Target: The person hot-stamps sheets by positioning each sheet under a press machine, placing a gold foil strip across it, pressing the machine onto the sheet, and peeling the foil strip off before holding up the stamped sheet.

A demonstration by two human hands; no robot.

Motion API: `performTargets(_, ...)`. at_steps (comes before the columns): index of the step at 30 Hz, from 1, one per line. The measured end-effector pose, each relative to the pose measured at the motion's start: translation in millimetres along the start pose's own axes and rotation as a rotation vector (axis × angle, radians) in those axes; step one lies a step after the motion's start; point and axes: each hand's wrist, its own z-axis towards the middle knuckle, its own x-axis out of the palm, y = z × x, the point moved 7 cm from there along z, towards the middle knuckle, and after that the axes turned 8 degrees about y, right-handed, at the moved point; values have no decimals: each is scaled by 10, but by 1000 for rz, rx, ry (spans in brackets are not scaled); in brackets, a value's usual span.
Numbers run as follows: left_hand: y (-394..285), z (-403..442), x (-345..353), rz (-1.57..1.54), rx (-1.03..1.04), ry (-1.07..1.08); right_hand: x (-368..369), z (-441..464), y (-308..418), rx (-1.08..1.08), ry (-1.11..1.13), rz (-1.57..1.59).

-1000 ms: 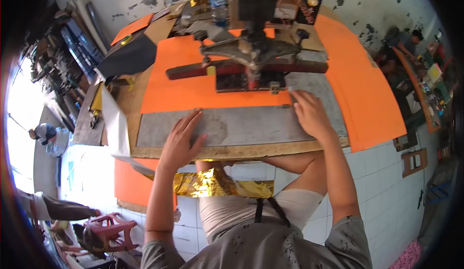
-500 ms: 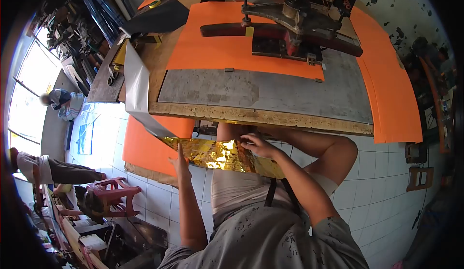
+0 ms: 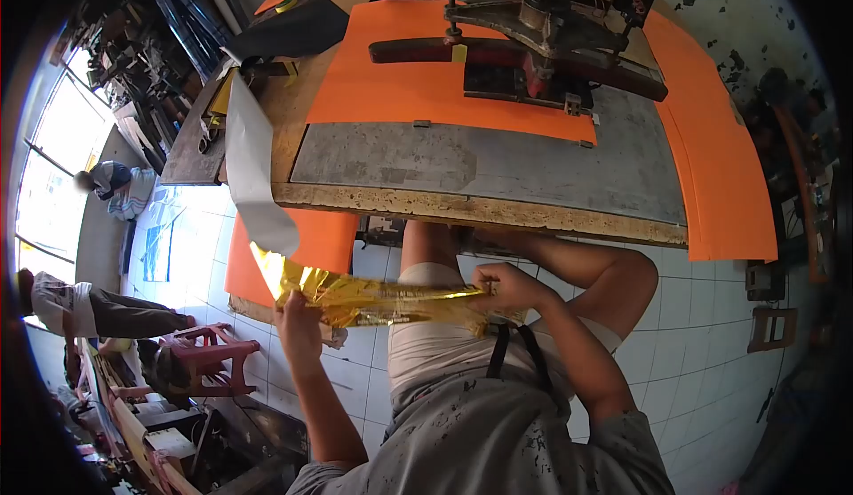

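A strip of shiny gold foil [image 3: 382, 298] stretches across my lap, crumpled and gathered between my hands. My left hand [image 3: 300, 324] is closed on its left part, and my right hand [image 3: 511, 287] grips its right end. From the foil's left end a grey-white length [image 3: 251, 153] of the strip runs up over the table's left side. Above my hands, on the grey metal plate [image 3: 391, 159], lies an orange sheet [image 3: 382, 95] with small clips at its front edge. A press head with a dark red bar [image 3: 413, 51] stands over the sheet.
The table's wooden front edge [image 3: 480, 214] lies just beyond my knees. More orange sheets [image 3: 711, 148] hang over the right side, and an orange stack [image 3: 320, 239] sits below at the left. A pink stool [image 3: 218, 357] and several people are in the surroundings.
Both hands have left the table plate and come down to the foil. Since the middle frame they have closed on it, the foil has bunched up, and its left end has shifted left.
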Motion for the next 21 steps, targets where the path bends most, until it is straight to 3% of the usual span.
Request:
performTargets(1, -172, -97, 171, -18, 13, -19, -44, -152, 170, 96, 15, -31)
performTargets(5, -580, -302, 911, -18, 129, 145, -219, -819, 884, 118, 14, -187)
performTargets(9, -506, -316, 1422, 7, 119, 165, -510, -1595, 1319, 180, -67, -314)
performTargets(14, 33, -244, 2167, 5, -52, 481, -935, -2646, 1848, 121, -257, -336)
performTargets(19, 300, -269, 2580, -19, -314, 770, -1310, -3354, 2013, 291, -463, -384)
performTargets(21, 168, -192, 2608, 291, -392, 862, -1447, -3463, 2003, 323, -536, -381)
